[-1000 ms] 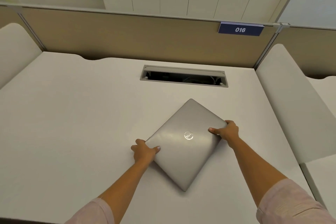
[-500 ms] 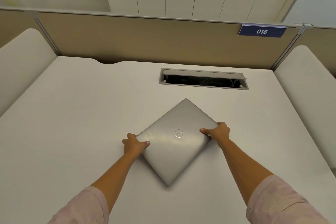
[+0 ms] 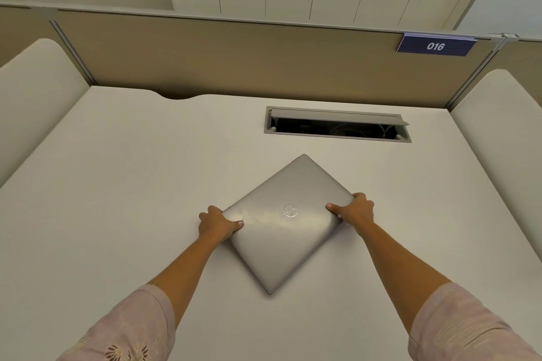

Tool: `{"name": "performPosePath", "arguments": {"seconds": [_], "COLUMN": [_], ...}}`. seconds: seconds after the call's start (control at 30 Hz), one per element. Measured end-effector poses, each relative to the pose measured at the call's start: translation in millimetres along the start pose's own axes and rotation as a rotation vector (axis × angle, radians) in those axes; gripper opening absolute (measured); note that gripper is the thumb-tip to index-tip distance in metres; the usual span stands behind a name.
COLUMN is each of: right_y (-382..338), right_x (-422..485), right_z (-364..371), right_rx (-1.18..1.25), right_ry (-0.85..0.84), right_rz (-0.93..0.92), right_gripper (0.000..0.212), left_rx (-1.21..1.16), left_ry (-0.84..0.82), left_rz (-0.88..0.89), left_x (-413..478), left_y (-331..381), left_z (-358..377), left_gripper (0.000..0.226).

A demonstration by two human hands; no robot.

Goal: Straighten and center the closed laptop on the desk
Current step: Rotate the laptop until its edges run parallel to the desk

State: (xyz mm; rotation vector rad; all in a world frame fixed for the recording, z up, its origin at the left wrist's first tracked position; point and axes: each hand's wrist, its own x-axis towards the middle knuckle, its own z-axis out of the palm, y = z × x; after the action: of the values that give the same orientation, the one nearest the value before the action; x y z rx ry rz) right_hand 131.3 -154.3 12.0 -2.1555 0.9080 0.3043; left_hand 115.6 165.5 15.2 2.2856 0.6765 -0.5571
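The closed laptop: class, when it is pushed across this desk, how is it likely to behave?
The laptop is a flat, rigid slab, so it probably turns as one piece without flexing. Its smooth lid on the bare desk suggests easy sliding. The left hand and right hand gripping opposite corners should pivot it.

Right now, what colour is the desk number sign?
Dark blue with white "016"; the head view, the only one, shows it clearly.

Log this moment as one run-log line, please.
step: straightening | laptop: closed, skewed like a diamond on desk | left hand: grips left corner | right hand: grips right corner
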Motion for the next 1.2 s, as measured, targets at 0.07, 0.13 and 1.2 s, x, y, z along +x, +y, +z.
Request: {"name": "performPosePath", "arguments": {"seconds": [0.07, 0.13, 1.2], "right_y": [-3.3, -5.7, 20.7], "right_x": [-2.3, -3.6, -20.2], "right_z": [-2.5, -6.1, 25.7], "right_rx": [-0.142, -0.304, -0.422], "right_ry": [-0.013, -0.002, 0.114], "right_rz": [-0.025, -0.073, -0.383], "right_gripper": [0.088, 0.087, 0.081], "left_rx": [0.1, 0.211, 0.74], "left_ry": [-0.003, 0.048, -0.003], "left_rz": [0.037, 0.094, 0.894], "left_x": [-1.1, -6.2, -40.3], "left_y": [0.2, -0.2, -35.0], "left_z": [-2.3, -0.8, 59.5], "left_gripper": [0.072, 0.07, 0.121]}}
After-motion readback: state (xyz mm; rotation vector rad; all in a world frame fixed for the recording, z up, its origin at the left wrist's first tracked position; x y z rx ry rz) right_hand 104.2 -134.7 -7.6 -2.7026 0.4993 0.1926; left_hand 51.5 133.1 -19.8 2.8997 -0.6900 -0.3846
